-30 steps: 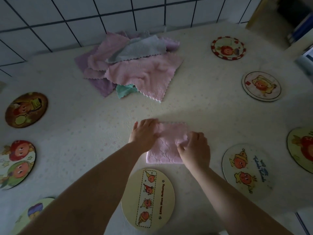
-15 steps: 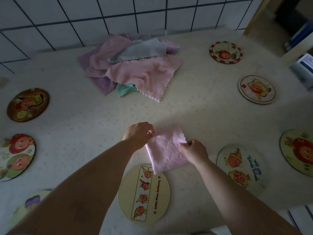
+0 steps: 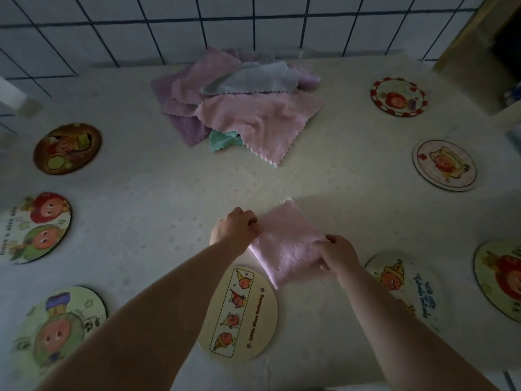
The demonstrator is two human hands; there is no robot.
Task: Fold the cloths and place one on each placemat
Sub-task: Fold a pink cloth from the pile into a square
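A folded pink cloth (image 3: 286, 244) is held a little above the table, turned like a diamond, its lower corner over the top edge of the cream round placemat (image 3: 245, 317) with a strip of fruit figures. My left hand (image 3: 235, 230) pinches the cloth's left edge. My right hand (image 3: 338, 253) pinches its right edge. A heap of unfolded cloths (image 3: 239, 108), pink, purple, grey and teal, lies at the back of the table by the tiled wall.
Round picture placemats ring the table (image 3: 158, 193): three on the left (image 3: 67, 148) (image 3: 36, 227) (image 3: 59, 331), and several on the right (image 3: 399, 97) (image 3: 444, 165) (image 3: 408, 283) (image 3: 501, 277). The table's front edge runs just below my arms.
The cloth lay flat under my pressing hands; both hands now pinch its sides, have lifted it and turned it, and carry it toward the near cream placemat.
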